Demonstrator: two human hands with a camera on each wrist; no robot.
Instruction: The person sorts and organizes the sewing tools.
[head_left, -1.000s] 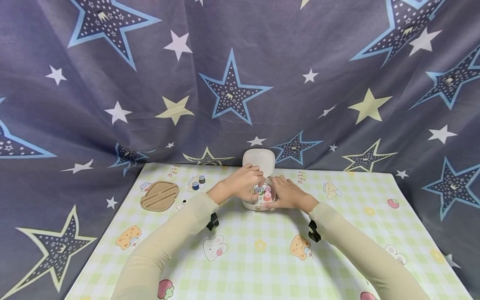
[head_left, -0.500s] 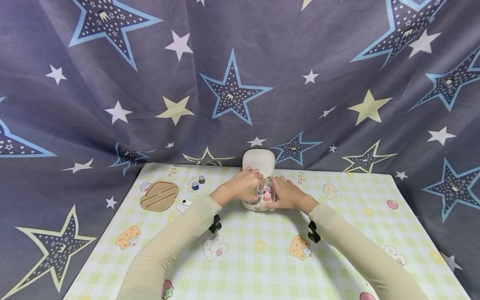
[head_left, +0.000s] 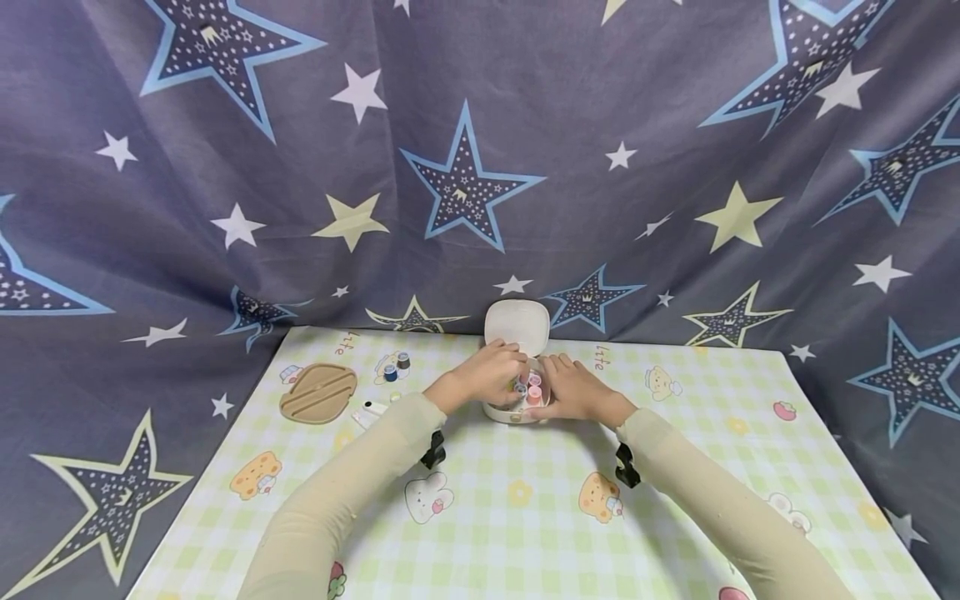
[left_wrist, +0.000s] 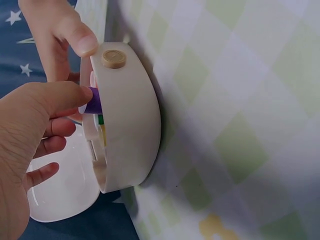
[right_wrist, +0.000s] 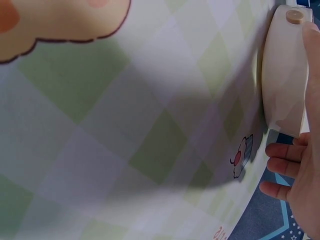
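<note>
A small cream sewing box (left_wrist: 132, 117) with a round tan button on its front stands near the table's back edge, its white lid (head_left: 517, 327) raised behind it. My left hand (head_left: 491, 372) reaches in from the left. In the left wrist view its thumb and index finger pinch a purple thread spool (left_wrist: 94, 101) at the box's opening, the other fingers loosely curled. Pink spools (head_left: 535, 394) sit inside the box, and green and yellow show beneath the purple spool. My right hand (head_left: 576, 387) grips the box's right side, thumb at the front rim.
On the left of the table lies a tan grooved tray (head_left: 318, 392). Near it stand a dark blue spool (head_left: 391, 372) and a grey-black spool (head_left: 403, 360). A small white item with a black dot (head_left: 369, 412) lies beside my left sleeve. A starry curtain (head_left: 465, 183) hangs behind.
My left hand and forearm have shifted slightly right and down, with the fingers still in the box; more of the small white item now shows. The right hand stays on the box.
</note>
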